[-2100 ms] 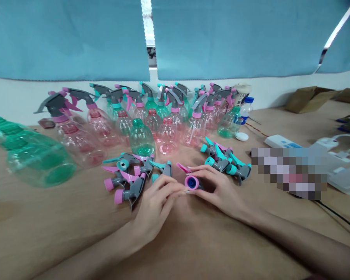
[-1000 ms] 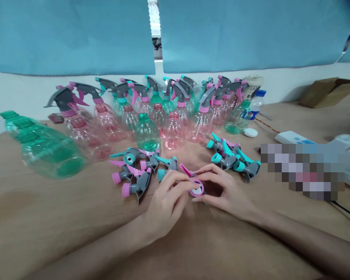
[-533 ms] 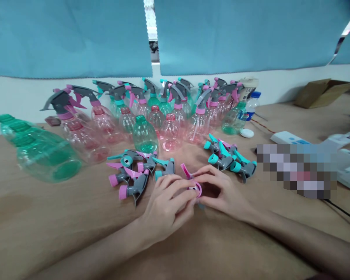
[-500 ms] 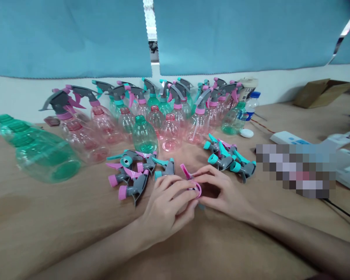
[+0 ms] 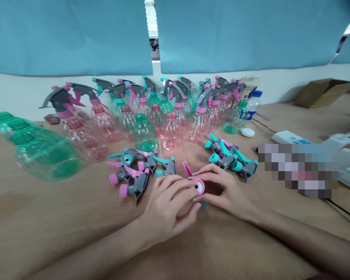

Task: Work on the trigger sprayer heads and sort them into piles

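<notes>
A pink and grey trigger sprayer head (image 5: pixel 202 186) is held between both hands, its round collar facing up toward me. Inside the collar a white disc with a dark centre hole shows. My left hand (image 5: pixel 166 202) is closed at the near left side, with fingertips on the collar and the disc. From the right, my right hand (image 5: pixel 226 188) grips the head between thumb and fingers. The pink trigger (image 5: pixel 187 169) sticks up past the right fingertips. Most of the grey body is hidden by the hands.
Loose sprayer heads lie in a left pile (image 5: pixel 134 182) and a right pile (image 5: pixel 231 161). Behind them stand several pink and green bottles (image 5: pixel 146 134), many with sprayers fitted. Green bottles (image 5: pixel 46 155) lie at left. A power strip (image 5: pixel 291 138) and a cardboard box (image 5: pixel 321 92) are at right.
My left fingers have shifted off part of the collar opening, so the white disc inside now shows. The sprayer head stays in both hands.
</notes>
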Available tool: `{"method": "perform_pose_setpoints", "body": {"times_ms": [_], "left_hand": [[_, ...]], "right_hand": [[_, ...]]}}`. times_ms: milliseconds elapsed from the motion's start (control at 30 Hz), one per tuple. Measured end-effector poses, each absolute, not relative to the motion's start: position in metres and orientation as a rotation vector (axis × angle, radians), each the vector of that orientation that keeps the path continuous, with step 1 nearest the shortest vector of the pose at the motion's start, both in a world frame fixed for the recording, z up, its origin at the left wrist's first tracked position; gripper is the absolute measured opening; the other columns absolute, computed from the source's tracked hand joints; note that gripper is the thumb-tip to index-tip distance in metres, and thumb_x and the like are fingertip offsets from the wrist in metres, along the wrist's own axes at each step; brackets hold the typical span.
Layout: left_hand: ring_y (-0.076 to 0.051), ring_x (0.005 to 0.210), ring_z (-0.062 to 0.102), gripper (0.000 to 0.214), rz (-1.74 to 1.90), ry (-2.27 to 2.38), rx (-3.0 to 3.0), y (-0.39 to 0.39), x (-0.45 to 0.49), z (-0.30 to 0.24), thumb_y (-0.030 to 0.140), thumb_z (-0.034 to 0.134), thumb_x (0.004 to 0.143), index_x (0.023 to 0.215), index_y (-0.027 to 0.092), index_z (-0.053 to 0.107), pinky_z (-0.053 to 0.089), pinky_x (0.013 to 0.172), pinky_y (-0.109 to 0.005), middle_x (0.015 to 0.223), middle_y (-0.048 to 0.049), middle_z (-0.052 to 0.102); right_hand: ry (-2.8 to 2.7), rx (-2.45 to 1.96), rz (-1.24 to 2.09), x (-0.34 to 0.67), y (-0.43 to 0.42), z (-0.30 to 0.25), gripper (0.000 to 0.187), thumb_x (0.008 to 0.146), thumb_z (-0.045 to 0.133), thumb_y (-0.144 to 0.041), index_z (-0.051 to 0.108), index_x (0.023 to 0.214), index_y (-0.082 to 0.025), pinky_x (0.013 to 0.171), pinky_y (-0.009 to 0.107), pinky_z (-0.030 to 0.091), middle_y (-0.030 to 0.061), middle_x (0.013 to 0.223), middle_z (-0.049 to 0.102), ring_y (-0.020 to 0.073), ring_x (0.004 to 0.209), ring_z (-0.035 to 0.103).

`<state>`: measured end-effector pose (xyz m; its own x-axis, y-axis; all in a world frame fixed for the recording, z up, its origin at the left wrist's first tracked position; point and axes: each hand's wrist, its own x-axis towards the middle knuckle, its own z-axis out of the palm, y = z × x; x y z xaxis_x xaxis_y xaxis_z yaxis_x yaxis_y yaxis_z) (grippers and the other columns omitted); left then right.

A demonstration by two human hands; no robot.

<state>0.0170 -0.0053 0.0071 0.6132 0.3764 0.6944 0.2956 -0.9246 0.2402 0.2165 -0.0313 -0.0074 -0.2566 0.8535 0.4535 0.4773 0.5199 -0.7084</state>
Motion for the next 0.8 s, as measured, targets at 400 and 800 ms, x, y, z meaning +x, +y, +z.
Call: {"method": "perform_pose_setpoints", "body": {"times_ms": [400,800], "left_hand": [[-0.019,0.090,0.059,0.021,1.218,0.539,2.777,-0.0032,0.0160,0.0046,0.015,0.059,0.082,0.102,0.020,0.062,0.044,0.078,-0.034,0.103,-0.0022,0.071],[-0.021,0.089,0.057,0.022,1.130,0.435,2.719,-0.0043,0.0188,0.0107,0.013,0.062,0.079,0.100,0.013,0.059,0.053,0.077,-0.036,0.100,-0.0097,0.067]], "right_hand": [[-1.895,-1.107,0.530,0.2177,-0.0329,-0.0088,0.021,0.082,0.066,-0.031,0.064,0.102,-0.024,0.080,0.034,0.052,0.0051,0.100,0.058,0.0183,0.093,0.059],[-1.925,-1.081,0.489,0.2183,-0.0329,-0.0116,0.022,0.084,0.064,-0.033,0.064,0.103,-0.024,0.083,0.035,0.051,0.0058,0.102,0.058,0.0193,0.098,0.058]]}}
